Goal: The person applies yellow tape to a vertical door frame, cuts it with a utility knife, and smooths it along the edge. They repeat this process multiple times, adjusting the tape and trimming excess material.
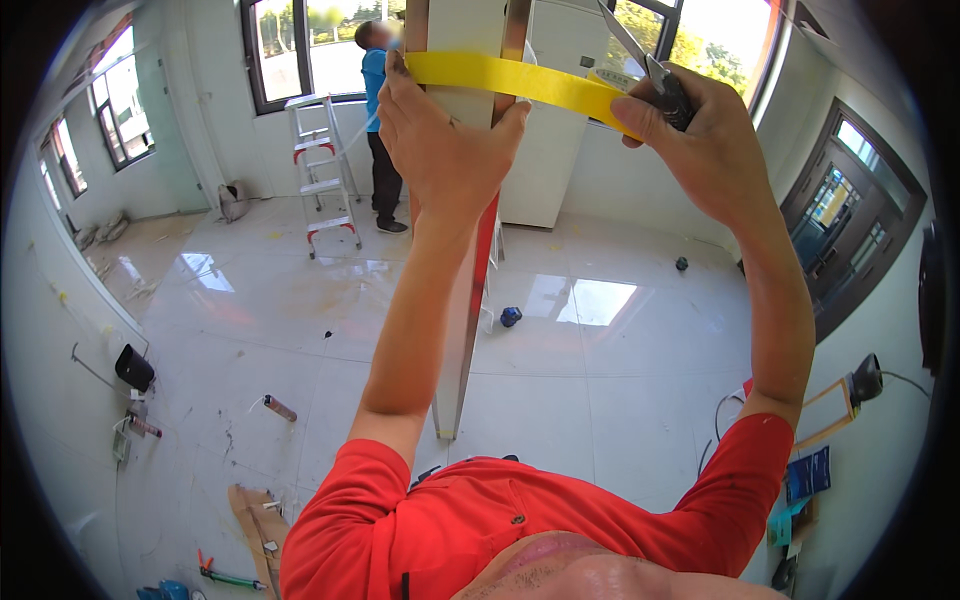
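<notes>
Up at the top middle, a strip of yellow tape (500, 75) spans the front of a white post (465, 110) with metal edges. My left hand (445, 145) is closed around the post, its fingertips at the tape's left end and its thumb by the post's right edge. To the right, my right hand (690, 130) pinches the tape's other end, where part of a pale printed core shows. The same hand holds a utility knife (672, 95) with a dark handle. Its blade is out and points up and left.
A person in blue (376, 130) stands beyond the post, beside a stepladder (322, 180). Small dark objects, one a blue-black item (511, 316), lie on the glossy tiled floor (540, 420). Sealant tubes (280, 408), cardboard (258, 530) and a caulking gun (230, 577) lie lower left. A work lamp (865, 380) is at right.
</notes>
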Tool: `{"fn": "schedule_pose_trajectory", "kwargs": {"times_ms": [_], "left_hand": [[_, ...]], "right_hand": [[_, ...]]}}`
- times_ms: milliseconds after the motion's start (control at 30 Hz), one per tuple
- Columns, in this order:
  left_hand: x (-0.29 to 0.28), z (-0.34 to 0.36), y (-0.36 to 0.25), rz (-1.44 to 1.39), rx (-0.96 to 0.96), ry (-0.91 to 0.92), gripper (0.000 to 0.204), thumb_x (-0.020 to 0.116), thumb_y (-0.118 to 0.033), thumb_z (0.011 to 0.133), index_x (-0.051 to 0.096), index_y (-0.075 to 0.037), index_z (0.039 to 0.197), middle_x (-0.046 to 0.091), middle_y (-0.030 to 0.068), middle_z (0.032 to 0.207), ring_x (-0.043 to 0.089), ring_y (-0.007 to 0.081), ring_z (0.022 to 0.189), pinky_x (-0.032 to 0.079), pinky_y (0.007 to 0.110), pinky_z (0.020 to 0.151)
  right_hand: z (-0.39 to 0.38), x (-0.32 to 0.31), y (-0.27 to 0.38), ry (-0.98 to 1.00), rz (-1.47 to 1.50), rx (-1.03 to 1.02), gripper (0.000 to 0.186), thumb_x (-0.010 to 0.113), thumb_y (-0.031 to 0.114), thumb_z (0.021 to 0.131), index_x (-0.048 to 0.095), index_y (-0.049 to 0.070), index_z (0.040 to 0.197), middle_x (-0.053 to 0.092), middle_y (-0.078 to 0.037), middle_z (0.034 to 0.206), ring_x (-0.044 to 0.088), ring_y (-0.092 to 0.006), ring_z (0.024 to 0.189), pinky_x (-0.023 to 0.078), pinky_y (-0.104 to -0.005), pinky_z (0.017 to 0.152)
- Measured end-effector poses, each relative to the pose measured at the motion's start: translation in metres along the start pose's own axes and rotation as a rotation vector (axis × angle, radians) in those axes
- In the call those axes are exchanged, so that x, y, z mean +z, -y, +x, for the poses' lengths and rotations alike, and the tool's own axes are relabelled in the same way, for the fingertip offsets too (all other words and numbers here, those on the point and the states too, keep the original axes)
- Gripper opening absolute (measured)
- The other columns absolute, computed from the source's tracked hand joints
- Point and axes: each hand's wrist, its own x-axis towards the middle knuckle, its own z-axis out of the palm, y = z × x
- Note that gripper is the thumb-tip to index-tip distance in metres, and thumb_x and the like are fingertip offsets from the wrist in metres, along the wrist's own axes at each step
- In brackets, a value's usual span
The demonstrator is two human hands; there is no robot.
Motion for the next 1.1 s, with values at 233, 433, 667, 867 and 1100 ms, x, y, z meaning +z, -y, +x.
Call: {"fn": "schedule_pose_trajectory", "kwargs": {"times_ms": [233, 433, 667, 867, 1100], "left_hand": [[-0.001, -0.003, -0.005, -0.016, -0.037, 0.064, 0.115, 0.099, -0.037, 0.07, 0.035, 0.006, 0.156, 0.051, 0.021, 0.136, 0.056, 0.0352, 0.129, 0.05, 0.048, 0.109], [0.0, -0.003, -0.012, -0.002, -0.035, 0.082, 0.111, 0.098, -0.034, 0.072, 0.036, 0.006, 0.156, 0.052, 0.0202, 0.138, 0.056, 0.0331, 0.131, 0.05, 0.046, 0.11], [0.005, -0.005, -0.015, 0.015, -0.022, 0.07, 0.108, 0.097, -0.034, 0.069, 0.038, 0.005, 0.151, 0.053, 0.0197, 0.13, 0.058, 0.0346, 0.122, 0.052, 0.049, 0.102], [0.007, -0.006, -0.018, -0.011, -0.058, 0.118, 0.105, 0.095, -0.03, 0.074, 0.037, 0.007, 0.154, 0.053, 0.0192, 0.137, 0.056, 0.0296, 0.129, 0.048, 0.043, 0.111], [0.016, -0.004, -0.036, 0.064, -0.121, 0.145, 0.118, 0.094, -0.04, 0.077, 0.03, 0.014, 0.159, 0.048, 0.0239, 0.144, 0.053, 0.0312, 0.134, 0.047, 0.041, 0.113]], "right_hand": [[0.016, 0.022, -0.05, 0.008, 0.146, -0.032, 0.044, 0.077, 0.047, 0.1, 0.077, 0.003, 0.095, 0.075, -0.006, 0.075, 0.064, -0.0138, 0.06, 0.048, -0.03, 0.061], [0.029, 0.037, -0.083, 0.001, 0.25, -0.127, 0.043, 0.076, 0.046, 0.101, 0.078, 0.003, 0.098, 0.075, -0.008, 0.076, 0.062, -0.0127, 0.058, 0.048, -0.029, 0.059], [0.052, 0.056, -0.121, 0.044, 0.329, -0.17, 0.044, 0.074, 0.046, 0.101, 0.077, 0.002, 0.104, 0.076, -0.009, 0.08, 0.07, -0.0136, 0.066, 0.053, -0.0279, 0.066], [0.079, 0.081, -0.141, 0.04, 0.399, -0.209, 0.043, 0.074, 0.046, 0.098, 0.078, 0.003, 0.096, 0.075, -0.004, 0.076, 0.064, -0.0086, 0.063, 0.048, -0.0273, 0.062], [0.09, 0.107, -0.14, -0.086, 0.406, -0.18, 0.047, 0.076, 0.051, 0.096, 0.08, 0.005, 0.09, 0.074, -0.005, 0.069, 0.066, -0.0143, 0.055, 0.055, -0.0344, 0.061]]}}
